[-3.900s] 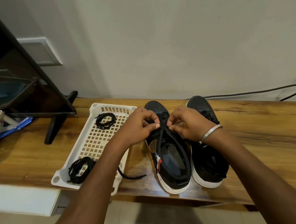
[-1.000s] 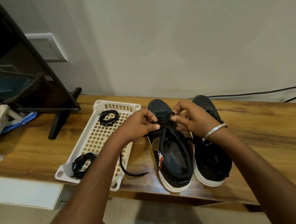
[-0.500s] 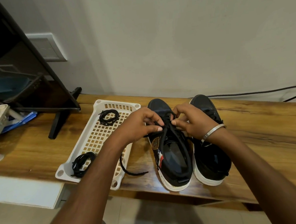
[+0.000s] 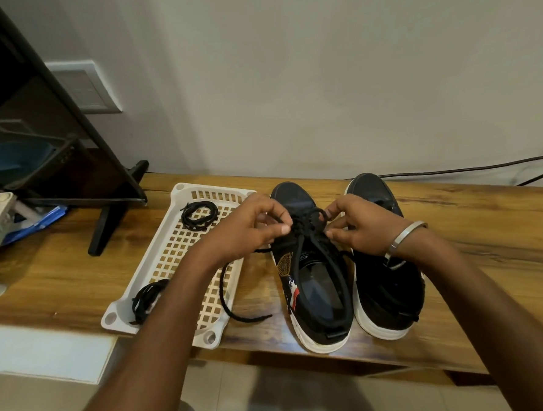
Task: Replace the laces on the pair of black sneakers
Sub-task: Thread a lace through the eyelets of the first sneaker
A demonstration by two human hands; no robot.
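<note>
On a wooden bench (image 4: 475, 224) by a grey wall (image 4: 319, 75), both hands' fingers (image 4: 282, 229) pinch a lace (image 4: 306, 227).

We see a wooden bench (image 4: 487, 224) running across the middle of the frame against the wall. At center sits a white slotted tray (image 4: 174, 252). Right of it two black sneakers (image 4: 316, 285) stand side by side, toes toward the wall. A loose lace end (image 4: 238, 312) trails onto the wood. At left stands a dark stand (image 4: 106, 221).
</note>
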